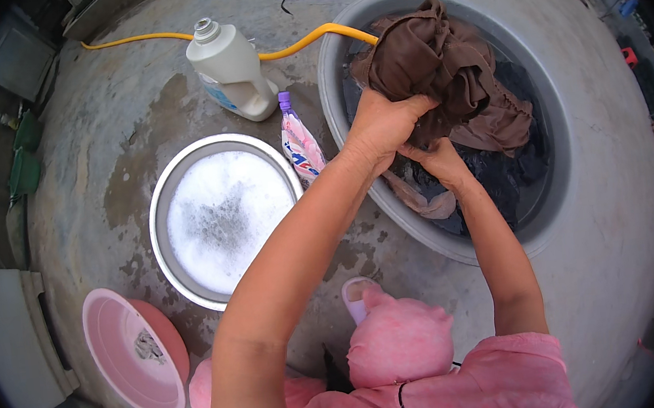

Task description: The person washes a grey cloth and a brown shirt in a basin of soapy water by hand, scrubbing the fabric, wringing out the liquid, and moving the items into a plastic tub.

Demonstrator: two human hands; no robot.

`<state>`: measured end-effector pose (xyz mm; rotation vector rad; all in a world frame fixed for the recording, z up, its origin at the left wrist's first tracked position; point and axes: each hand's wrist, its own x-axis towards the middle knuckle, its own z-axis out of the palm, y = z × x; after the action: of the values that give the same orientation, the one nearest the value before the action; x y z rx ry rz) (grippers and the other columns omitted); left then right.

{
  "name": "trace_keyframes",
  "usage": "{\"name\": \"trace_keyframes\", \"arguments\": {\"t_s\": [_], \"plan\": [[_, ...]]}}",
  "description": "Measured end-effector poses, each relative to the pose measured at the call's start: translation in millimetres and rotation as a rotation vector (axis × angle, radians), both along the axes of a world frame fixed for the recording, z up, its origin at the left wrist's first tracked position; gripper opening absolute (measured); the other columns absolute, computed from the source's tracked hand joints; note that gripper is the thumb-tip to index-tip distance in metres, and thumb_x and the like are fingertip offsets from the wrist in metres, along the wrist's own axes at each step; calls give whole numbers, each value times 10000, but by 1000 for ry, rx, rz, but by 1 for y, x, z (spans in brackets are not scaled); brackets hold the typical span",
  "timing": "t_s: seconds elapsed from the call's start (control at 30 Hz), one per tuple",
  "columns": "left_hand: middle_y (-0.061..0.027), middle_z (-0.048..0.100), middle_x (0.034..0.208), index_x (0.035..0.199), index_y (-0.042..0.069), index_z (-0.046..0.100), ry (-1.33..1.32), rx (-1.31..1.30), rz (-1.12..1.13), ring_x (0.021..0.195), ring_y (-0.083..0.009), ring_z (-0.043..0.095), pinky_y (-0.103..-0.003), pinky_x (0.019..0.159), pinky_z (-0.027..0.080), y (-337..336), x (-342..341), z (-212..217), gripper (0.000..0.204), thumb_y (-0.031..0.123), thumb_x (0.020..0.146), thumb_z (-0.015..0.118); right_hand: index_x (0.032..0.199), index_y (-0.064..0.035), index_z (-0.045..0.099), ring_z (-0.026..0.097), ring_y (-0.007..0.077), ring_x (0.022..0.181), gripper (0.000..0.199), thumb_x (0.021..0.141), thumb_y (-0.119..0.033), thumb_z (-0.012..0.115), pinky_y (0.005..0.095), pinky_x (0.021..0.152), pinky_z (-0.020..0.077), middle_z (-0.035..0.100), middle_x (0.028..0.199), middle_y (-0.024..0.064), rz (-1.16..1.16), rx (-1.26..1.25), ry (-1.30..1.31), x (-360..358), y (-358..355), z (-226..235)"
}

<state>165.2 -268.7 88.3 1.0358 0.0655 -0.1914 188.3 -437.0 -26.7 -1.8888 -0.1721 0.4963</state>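
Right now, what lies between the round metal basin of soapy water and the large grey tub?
In the head view, a pink-and-white detergent pouch with a purple cap lies on the wet concrete between the metal basin and the grey tub.

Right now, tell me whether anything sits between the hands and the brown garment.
Nothing visible does. Both the left hand and right hand already grip the brown garment, lifted over the grey basin.

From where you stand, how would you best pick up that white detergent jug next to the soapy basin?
Probably by the handle loop of the white detergent jug, reaching from the side facing the metal basin. The jug stands upright on the wet concrete, capped, with its handle on the lower edge. Both the left hand and the right hand hold the brown garment.
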Motion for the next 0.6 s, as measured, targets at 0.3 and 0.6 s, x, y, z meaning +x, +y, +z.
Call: {"name": "trace_keyframes", "arguments": {"t_s": [0.3,0.6], "plan": [[-65,605,979,1056,0,558,-188,-244,-15,877,-175,581,-300,729,483,2,-16,51,331,10,732,627,1269,-80,415,470,157,1113,414,879,-137,544,307,949,391,466,1249,30,-451,796,-226,15,18,50],[-59,632,988,1059,25,578,-477,-159,20,902,-169,605,-343,834,467,95,-65,152,236,117,842,585,1194,-78,465,527,196,1063,303,899,-141,488,370,895,455,538,1160,77,-40,1029,-361,9,122,182]]}}
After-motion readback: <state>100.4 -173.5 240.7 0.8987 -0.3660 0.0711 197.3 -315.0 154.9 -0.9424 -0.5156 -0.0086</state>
